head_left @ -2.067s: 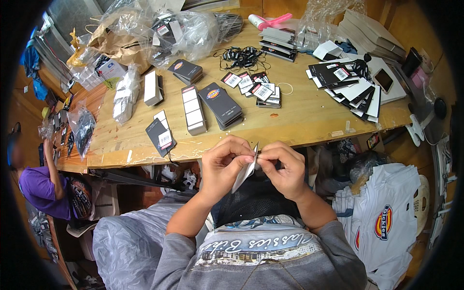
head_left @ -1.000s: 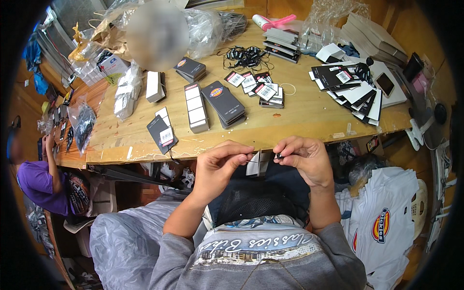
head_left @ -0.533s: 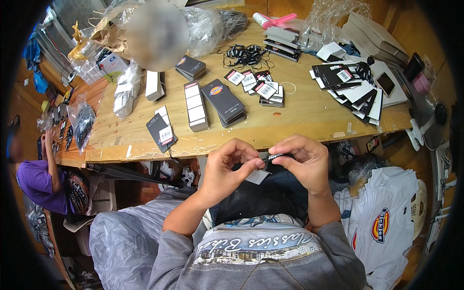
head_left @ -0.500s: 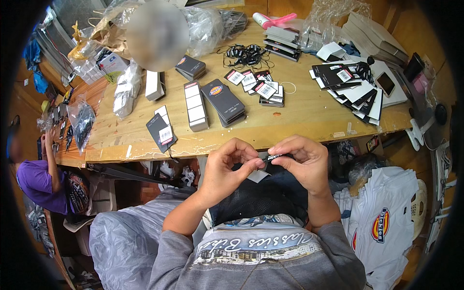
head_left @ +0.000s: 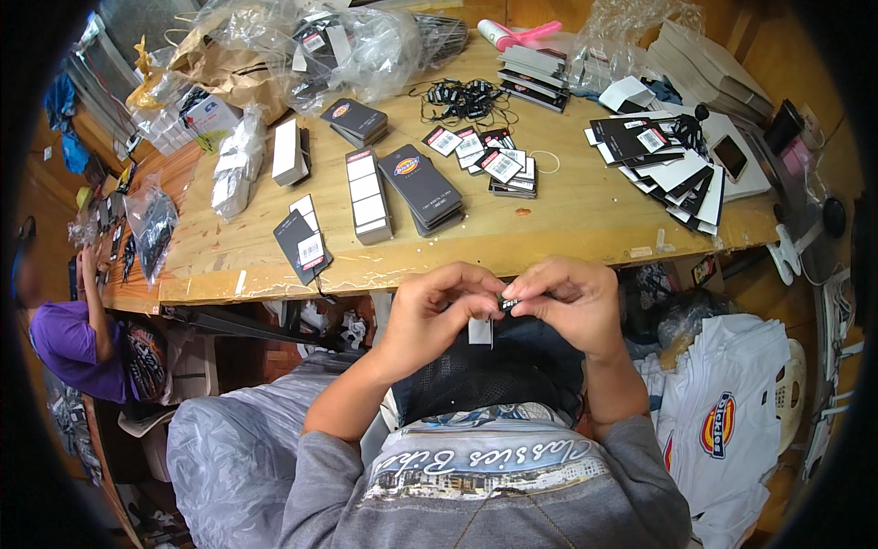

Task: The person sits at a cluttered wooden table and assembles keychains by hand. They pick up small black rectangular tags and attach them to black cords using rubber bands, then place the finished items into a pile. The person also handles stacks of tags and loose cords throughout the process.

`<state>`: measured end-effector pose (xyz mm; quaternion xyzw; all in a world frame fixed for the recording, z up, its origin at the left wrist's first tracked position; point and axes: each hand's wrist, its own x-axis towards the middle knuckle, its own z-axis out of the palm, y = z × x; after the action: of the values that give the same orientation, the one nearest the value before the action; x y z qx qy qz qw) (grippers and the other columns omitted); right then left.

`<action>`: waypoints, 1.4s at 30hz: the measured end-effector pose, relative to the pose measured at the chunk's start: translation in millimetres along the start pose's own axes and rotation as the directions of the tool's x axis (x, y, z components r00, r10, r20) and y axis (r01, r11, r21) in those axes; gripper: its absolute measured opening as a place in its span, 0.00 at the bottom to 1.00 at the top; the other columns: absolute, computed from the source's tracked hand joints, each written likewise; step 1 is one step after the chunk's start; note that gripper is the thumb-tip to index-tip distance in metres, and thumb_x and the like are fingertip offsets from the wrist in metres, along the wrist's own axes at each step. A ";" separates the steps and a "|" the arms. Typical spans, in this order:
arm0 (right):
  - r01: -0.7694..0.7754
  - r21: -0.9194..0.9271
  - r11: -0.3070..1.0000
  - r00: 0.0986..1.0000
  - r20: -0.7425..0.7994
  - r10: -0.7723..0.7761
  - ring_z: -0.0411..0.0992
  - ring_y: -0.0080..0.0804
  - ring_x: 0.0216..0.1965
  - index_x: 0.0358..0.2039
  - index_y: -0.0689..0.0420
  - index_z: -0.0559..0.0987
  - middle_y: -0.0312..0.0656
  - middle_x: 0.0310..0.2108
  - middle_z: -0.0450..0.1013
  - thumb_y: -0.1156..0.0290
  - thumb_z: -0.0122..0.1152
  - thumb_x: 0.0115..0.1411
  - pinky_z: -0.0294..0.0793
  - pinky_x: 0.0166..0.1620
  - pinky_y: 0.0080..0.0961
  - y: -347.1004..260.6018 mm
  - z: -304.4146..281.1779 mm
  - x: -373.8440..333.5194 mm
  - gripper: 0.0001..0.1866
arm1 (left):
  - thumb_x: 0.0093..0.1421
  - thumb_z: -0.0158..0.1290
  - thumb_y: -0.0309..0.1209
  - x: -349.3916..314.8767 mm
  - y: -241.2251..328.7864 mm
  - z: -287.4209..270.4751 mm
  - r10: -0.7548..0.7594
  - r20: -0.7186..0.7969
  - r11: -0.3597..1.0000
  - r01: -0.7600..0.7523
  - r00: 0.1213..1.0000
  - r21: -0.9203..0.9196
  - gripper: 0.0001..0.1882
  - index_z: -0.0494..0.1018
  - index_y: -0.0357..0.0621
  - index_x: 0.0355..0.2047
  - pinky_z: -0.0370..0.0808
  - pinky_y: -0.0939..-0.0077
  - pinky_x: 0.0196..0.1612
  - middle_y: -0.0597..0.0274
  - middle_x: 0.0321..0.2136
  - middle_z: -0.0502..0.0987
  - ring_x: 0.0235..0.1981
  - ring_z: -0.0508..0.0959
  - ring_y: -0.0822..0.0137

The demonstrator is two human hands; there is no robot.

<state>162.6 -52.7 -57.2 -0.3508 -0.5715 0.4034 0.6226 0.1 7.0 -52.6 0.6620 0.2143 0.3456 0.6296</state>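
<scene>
Just off the table's near edge, my left hand (head_left: 445, 306) and my right hand (head_left: 572, 304) meet fingertip to fingertip. Between them is a small black tag seal (head_left: 509, 303) with white lettering. My right thumb and forefinger pinch it, and my left fingertips are closed at its other end. Below my left thumb hangs a small white tag (head_left: 480, 333); its cord is too fine to make out. Closest on the tabletop is a dark hang tag set (head_left: 299, 245) with a white barcode label.
Tag stacks stand on the wooden table (head_left: 540, 238): white labels (head_left: 369, 206), dark cards (head_left: 422, 190) and small barcode tags (head_left: 498, 163). Behind them lies a tangle of black seals (head_left: 462, 99). Fanned tags (head_left: 663, 165) lie right, beside a phone (head_left: 730, 157). A person in purple (head_left: 82, 343) sits left.
My fingertips have drawn closer around the seal, which has tilted and shows less. The white tag beneath has swung to hang more upright.
</scene>
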 end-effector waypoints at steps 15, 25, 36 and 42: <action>-0.061 0.184 0.981 0.998 0.002 0.061 0.70 0.27 0.28 0.18 0.64 0.69 0.47 0.26 0.70 0.90 0.53 0.41 0.71 0.32 0.17 1.7 4.0 -1.4 0.07 | 0.43 0.52 0.17 4.4 8.2 -16.8 0.126 0.208 0.988 -0.142 0.970 0.065 0.02 0.71 0.32 0.20 0.69 0.83 0.28 0.57 0.22 0.73 0.26 0.73 0.71; -0.010 0.029 1.000 1.000 0.008 0.010 0.70 0.27 0.29 0.18 0.64 0.71 0.45 0.26 0.70 0.90 0.53 0.40 0.71 0.33 0.17 -4.2 12.9 2.0 0.07 | 0.44 0.53 0.21 -1.1 -3.8 -25.0 0.040 0.241 0.995 -0.017 0.970 -0.097 0.12 0.66 0.33 0.31 0.66 0.79 0.38 0.57 0.31 0.69 0.35 0.70 0.69; 0.202 -0.170 0.965 0.973 0.142 -0.179 0.70 0.28 0.28 0.20 0.63 0.72 0.43 0.25 0.70 0.86 0.58 0.37 0.68 0.29 0.18 -32.6 39.8 31.7 0.08 | 0.40 0.53 0.21 -38.5 9.1 -60.2 0.179 0.064 0.913 -0.190 0.982 0.361 0.10 0.70 0.38 0.27 0.67 0.79 0.36 0.60 0.28 0.71 0.31 0.71 0.67; 0.207 -0.397 0.894 0.946 0.315 -0.079 0.69 0.30 0.23 0.23 0.62 0.71 0.43 0.22 0.68 0.81 0.57 0.40 0.68 0.26 0.19 7.7 69.8 36.7 0.06 | 0.41 0.47 0.18 -35.7 77.1 -139.6 0.078 0.028 0.393 -0.056 0.997 0.918 0.10 0.69 0.41 0.27 0.53 0.67 0.46 0.61 0.25 0.68 0.35 0.66 0.64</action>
<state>93.2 -17.9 -41.4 -0.3714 -0.7550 0.2690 0.4686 -136.9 68.2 12.0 0.9036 0.3483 0.2026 0.1457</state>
